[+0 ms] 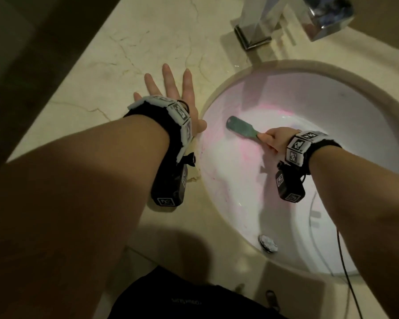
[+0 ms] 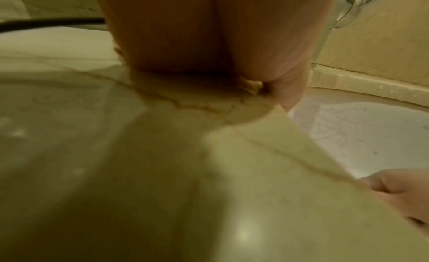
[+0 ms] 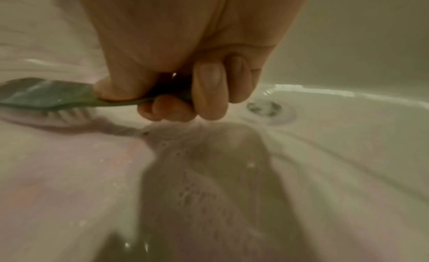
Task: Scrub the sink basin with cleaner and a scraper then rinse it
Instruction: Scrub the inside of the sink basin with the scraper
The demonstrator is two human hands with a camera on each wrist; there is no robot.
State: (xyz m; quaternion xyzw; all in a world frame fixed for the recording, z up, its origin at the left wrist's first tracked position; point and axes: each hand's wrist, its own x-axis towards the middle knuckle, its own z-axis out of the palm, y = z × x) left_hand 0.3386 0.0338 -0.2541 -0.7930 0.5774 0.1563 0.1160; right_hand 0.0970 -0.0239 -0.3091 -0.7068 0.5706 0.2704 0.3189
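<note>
A white round sink basin (image 1: 346, 125) is smeared with pink foamy cleaner (image 1: 244, 148). My right hand (image 1: 274, 140) grips the handle of a green scrub brush (image 1: 241, 127), whose white bristles (image 3: 67, 115) press on the basin's left wall. In the right wrist view the fingers (image 3: 209, 93) curl round the green brush handle (image 3: 46, 95), with pink foam (image 3: 69, 165) below. My left hand (image 1: 171, 88) lies flat on the marble counter beside the basin, fingers spread and straight, holding nothing. The left palm (image 2: 209, 36) presses on the counter in the left wrist view.
A beige marble counter (image 1: 129, 49) surrounds the basin. A chrome tap (image 1: 253, 31) stands behind the sink, its spout (image 1: 327, 14) at the top right. A chrome overflow fitting (image 1: 268, 243) sits in the near basin wall; the drain (image 3: 264, 108) shows beside my right hand. A thin black cable (image 1: 346, 270) hangs at the right.
</note>
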